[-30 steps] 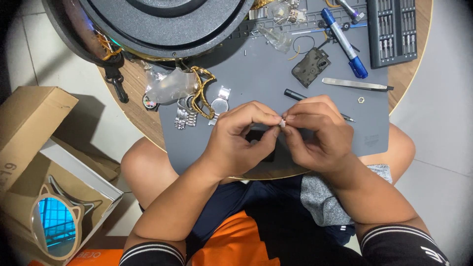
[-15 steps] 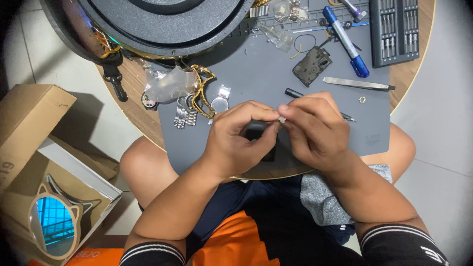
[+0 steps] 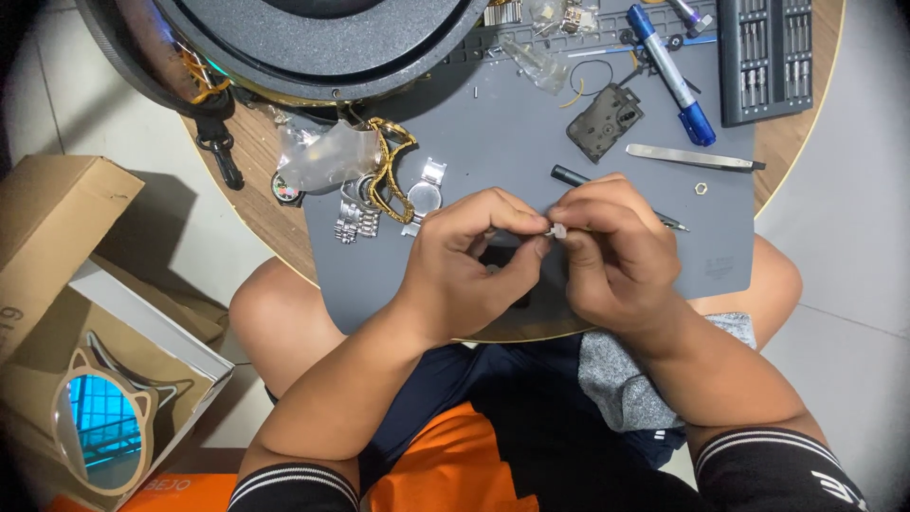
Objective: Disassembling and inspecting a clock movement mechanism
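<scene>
Pinching a tiny pale part (image 3: pixel 556 229) between both hands, left hand (image 3: pixel 474 261) and right hand (image 3: pixel 616 256) meet above the gray mat (image 3: pixel 512 133) near the table's front edge; seating it likely needs steady fingertip alignment.

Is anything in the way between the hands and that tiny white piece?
Nothing visible is. The left hand and the right hand meet above the grey mat, and fingers of both pinch the small white piece directly. The dark pen-like tool lies just beyond the fingers, not between them.
</scene>
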